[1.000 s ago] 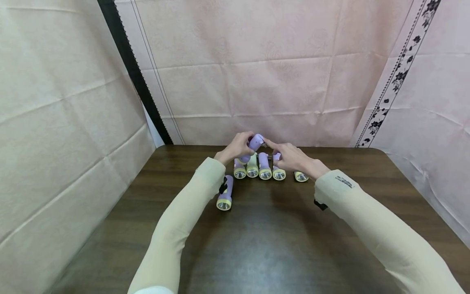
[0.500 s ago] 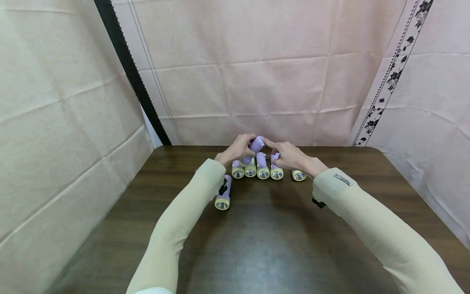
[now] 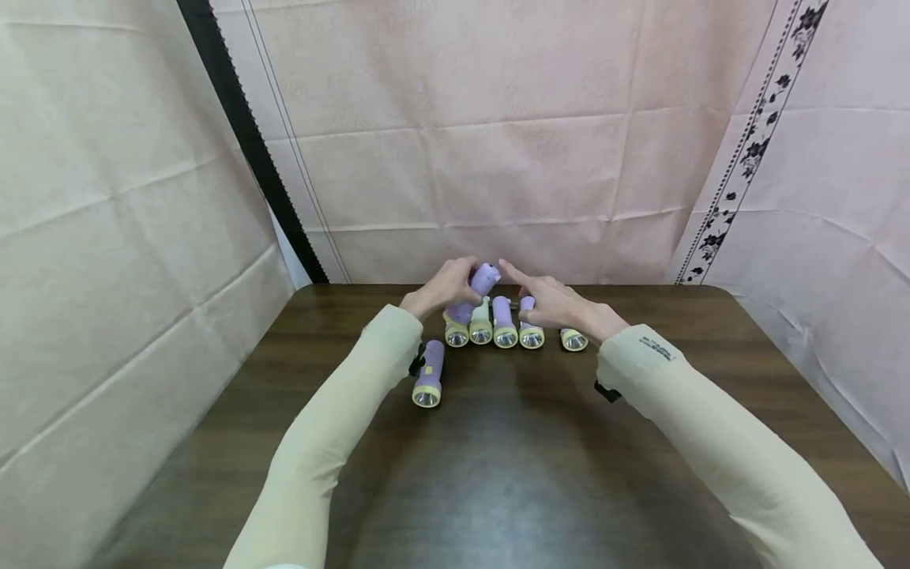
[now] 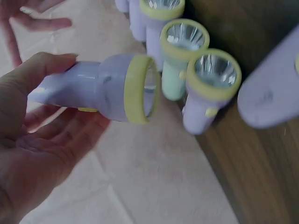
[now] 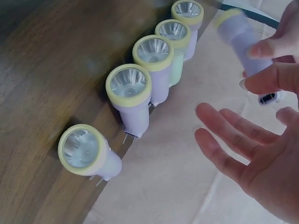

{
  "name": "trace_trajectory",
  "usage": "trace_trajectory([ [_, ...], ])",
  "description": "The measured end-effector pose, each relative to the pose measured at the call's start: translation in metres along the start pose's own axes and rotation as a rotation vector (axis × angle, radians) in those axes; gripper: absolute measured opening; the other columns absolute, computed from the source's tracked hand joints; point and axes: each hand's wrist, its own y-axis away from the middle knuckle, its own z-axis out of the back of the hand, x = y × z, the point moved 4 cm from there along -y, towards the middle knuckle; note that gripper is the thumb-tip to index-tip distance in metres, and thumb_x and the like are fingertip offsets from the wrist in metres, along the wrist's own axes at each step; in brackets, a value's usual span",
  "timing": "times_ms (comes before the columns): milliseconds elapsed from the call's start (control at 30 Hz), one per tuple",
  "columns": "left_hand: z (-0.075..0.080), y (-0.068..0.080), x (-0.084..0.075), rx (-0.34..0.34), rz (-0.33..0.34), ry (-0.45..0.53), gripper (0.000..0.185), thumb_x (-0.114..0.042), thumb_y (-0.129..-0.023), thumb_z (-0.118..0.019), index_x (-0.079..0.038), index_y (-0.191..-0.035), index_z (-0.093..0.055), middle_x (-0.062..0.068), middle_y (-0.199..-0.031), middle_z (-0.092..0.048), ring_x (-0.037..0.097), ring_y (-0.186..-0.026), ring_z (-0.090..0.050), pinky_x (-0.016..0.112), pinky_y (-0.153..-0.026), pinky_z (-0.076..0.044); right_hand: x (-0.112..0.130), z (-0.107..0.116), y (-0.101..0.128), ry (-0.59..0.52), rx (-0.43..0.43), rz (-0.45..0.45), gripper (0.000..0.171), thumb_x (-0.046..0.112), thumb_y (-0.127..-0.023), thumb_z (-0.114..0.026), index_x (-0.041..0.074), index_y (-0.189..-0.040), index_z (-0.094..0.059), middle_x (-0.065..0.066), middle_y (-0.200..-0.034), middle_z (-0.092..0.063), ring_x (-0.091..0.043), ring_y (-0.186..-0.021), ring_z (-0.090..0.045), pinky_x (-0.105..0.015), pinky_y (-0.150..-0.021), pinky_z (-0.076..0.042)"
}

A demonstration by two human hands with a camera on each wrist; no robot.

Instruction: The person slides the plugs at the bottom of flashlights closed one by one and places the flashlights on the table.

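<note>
- Flashlight (image 4: pixel 105 88), purple with a yellow rim, sat gripped in the left hand (image 4: pixel 35 140) above the row of flashlights (image 5: pixel 140 88) at the table's (image 3: pixel 533 458) far edge.
- Right hand (image 5: pixel 254 154) hovered beside it, fingers spread, holding nothing.

Only one piece of printing shows: a small dark mark of tiny characters on the cream-coloured right sleeve (image 3: pixel 657 348), near the cuff in the head view, and it is too small to read. The purple and yellow plastic torches (image 5: pixel 132 100) show no lettering that can be read.
</note>
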Motion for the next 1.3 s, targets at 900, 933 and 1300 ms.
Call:
trace_trajectory([
  [900, -0.016, 0.085, 0.088, 0.226, 0.480, -0.095, 0.064, -0.038, -0.089, -0.068, -0.006, -0.139, -0.045, 0.023, -0.127, -0.055, 0.023, -0.055, -0.063, 0.038, -0.059, -0.058, -0.030, 0.009, 0.018, 0.038, -0.010, -0.077, 0.090, 0.015, -0.081, -0.058, 0.019, -0.156, -0.009, -0.026, -0.126, -0.057, -0.030, -0.100, -0.057, -0.045, -0.079, -0.047],
  [933, -0.018, 0.085, 0.088, 0.223, 0.485, -0.099, 0.062, -0.038, -0.089, -0.068, -0.006, -0.137, -0.046, 0.023, -0.126, -0.055, 0.023, -0.054, -0.063, 0.038, -0.059, -0.058, -0.030, 0.009, 0.018, 0.041, -0.014, -0.077, 0.090, 0.015, -0.081, -0.058, 0.019, -0.156, -0.009, -0.026, -0.127, -0.057, -0.030, -0.100, -0.056, -0.046, -0.079, -0.047],
  [1300, -0.032, 0.095, 0.094, 0.238, 0.511, -0.138, 0.051, -0.036, -0.092, -0.063, -0.003, -0.131, -0.054, 0.020, -0.119, -0.061, 0.023, -0.055, -0.064, 0.030, -0.045, -0.053, -0.032, -0.002, 0.022, 0.060, -0.034, -0.096, 0.091, 0.013, -0.079, -0.061, 0.019, -0.156, -0.013, -0.015, -0.096, -0.055, -0.022, -0.072, -0.048, -0.034, -0.061, -0.040],
])
